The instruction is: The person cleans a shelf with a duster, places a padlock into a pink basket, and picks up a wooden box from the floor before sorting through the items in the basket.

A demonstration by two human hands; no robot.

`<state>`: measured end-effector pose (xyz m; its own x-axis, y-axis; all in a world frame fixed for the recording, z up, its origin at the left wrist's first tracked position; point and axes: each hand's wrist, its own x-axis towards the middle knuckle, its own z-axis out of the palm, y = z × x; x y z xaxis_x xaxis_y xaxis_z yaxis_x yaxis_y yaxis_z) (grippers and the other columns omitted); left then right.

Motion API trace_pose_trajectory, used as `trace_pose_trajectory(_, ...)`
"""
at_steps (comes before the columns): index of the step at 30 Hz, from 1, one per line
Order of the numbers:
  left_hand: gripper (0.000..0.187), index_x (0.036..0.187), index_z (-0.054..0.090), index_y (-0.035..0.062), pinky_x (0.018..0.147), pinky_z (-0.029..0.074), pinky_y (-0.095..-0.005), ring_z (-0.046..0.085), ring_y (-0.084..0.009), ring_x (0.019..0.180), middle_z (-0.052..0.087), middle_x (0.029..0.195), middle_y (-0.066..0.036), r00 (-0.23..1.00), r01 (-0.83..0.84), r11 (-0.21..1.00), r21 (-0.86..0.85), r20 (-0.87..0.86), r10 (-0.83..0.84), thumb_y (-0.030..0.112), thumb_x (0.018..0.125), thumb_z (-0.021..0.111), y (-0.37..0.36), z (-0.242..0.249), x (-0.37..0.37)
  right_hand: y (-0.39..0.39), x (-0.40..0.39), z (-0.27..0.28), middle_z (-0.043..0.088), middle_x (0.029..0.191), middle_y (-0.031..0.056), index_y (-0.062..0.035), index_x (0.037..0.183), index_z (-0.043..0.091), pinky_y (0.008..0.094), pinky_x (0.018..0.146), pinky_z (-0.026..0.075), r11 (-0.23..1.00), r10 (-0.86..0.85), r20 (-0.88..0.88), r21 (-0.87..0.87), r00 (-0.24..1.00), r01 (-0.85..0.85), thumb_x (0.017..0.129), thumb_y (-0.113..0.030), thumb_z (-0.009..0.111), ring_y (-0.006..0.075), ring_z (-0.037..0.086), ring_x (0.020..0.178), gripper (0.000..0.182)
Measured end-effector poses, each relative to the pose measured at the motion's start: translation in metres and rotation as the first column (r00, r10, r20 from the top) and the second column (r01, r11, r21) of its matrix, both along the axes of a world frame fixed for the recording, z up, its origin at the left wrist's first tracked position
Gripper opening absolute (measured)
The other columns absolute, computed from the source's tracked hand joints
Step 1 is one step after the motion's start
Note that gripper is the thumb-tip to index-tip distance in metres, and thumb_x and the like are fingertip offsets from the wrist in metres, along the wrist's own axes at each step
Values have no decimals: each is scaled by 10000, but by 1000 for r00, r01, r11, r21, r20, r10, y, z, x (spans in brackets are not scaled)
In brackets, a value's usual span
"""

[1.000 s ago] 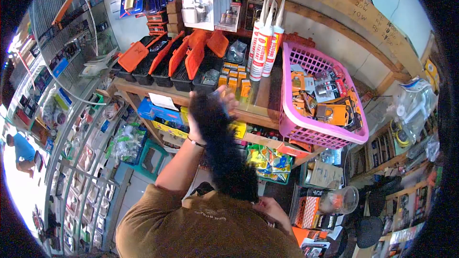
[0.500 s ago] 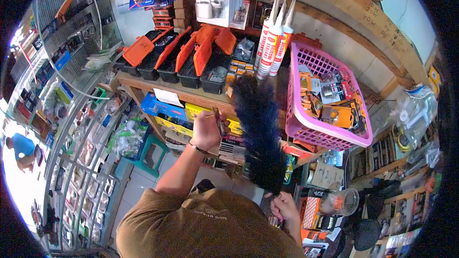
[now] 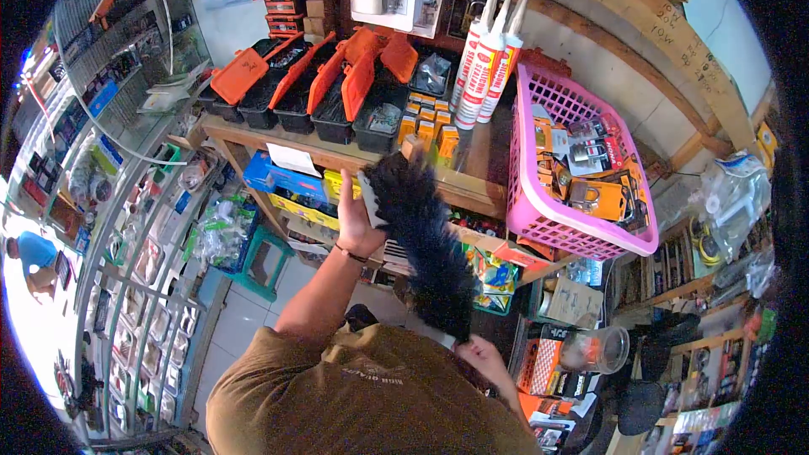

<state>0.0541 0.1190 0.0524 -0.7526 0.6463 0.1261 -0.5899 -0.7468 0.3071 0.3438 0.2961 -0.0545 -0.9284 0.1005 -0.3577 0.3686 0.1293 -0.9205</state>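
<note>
While the right hand (image 3: 480,354) grips its base, duster (image 3: 421,236) slants up-left.

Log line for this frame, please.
right hand: grips black duster handle | left hand: holds small pack beside duster head | duster over shelf edge

The duster (image 3: 421,240) is a fluffy, matt black brush of soft fibres. The shelf (image 3: 472,190) beneath it is bare wood, smooth on top with a dull sheen. The basket (image 3: 552,232) is glossy pink plastic lattice, filled with shiny card-and-plastic packets. The tool boxes (image 3: 312,105) are matt black plastic with glossy orange lids. The sealant tubes (image 3: 489,59) are smooth white plastic with printed labels. The shirt (image 3: 371,396) is matt brown cloth. The jar (image 3: 594,350) is clear, glossy plastic or glass; which, cannot be told.
</note>
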Motion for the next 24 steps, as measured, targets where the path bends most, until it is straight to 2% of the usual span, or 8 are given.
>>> trace_pose_trajectory(8, 742, 1284, 329, 142, 930, 308, -517, 401, -339, 1130, 400, 1258, -121, 995, -10, 998, 67, 104, 3, 673, 771, 252, 11, -1, 1, -1, -6, 16, 532, 666, 6, -28, 873, 500, 262, 589, 413, 994, -40, 89, -95, 995, 49, 836, -171, 535, 107, 496, 636, 152)
trace_pose_trajectory(10, 750, 1285, 317, 84, 971, 278, -475, 395, -317, 1144, 390, 1272, -114, 982, 41, 997, 61, -189, -29, 645, 792, 248, 13, -5, -4, -3, -9, 6, 446, 554, -30, -30, 806, 492, 211, 434, 330, 965, 260, -388, 146, 884, -219, 840, -170, 519, 58, 417, 483, 146)
trace_pose_trajectory(12, 729, 1292, 308, 81, 984, 257, -468, 377, -316, 1161, 364, 1297, -110, 974, -148, 940, -307, -211, 84, 619, 801, 269, 18, 8, 2, -2, -7, 21, 456, 572, -20, -47, 828, 506, 208, 466, 356, 965, 252, -159, 114, 955, -235, 844, -150, 501, 51, 439, 523, 105)
trace_pose_trajectory(14, 696, 1304, 296, 123, 966, 259, -510, 360, -334, 1169, 344, 1312, -115, 993, -18, 969, 247, 119, -12, 602, 800, 295, 15, 21, 5, -5, -12, 43, 487, 667, 7, -44, 853, 514, 244, 561, 393, 988, -88, 119, -116, 989, 101, 842, -213, 521, 84, 473, 643, 169)
trace_pose_trajectory(18, 689, 1309, 284, 139, 954, 264, -535, 362, -347, 1161, 358, 1298, -129, 982, 110, 929, 354, -184, -46, 597, 795, 311, 17, 0, -5, -2, -2, -18, 470, 597, -33, -56, 858, 511, 198, 487, 385, 936, -107, 449, -255, 887, 242, 835, -163, 528, 51, 459, 540, 111)
trace_pose_trajectory(20, 643, 1296, 311, 145, 942, 285, -526, 398, -338, 1130, 411, 1257, -122, 945, -213, 897, -386, -316, 88, 571, 815, 307, 17, 18, -3, -2, -11, 16, 458, 570, -49, -74, 804, 487, 190, 453, 379, 900, -117, 487, -316, 866, 300, 833, -136, 525, 44, 446, 510, 78)
trace_pose_trajectory(22, 637, 1262, 359, 110, 912, 322, -524, 450, -334, 1065, 437, 1228, -118, 972, -10, 989, 144, 232, -24, 567, 823, 298, 12, 40, 1, 3, -14, 54, 472, 603, -35, -94, 755, 453, 213, 478, 395, 982, -95, 96, -156, 991, 109, 830, -152, 540, 62, 468, 555, 129)
trace_pose_trajectory(24, 661, 1245, 375, 74, 931, 317, -490, 452, -312, 1072, 430, 1236, -115, 992, -12, 998, 70, 128, 3, 577, 827, 278, 21, 38, -4, -6, -12, 40, 451, 533, -15, -100, 715, 434, 223, 404, 348, 970, -40, -116, 233, 992, 66, 811, -105, 554, 54, 426, 454, 153)
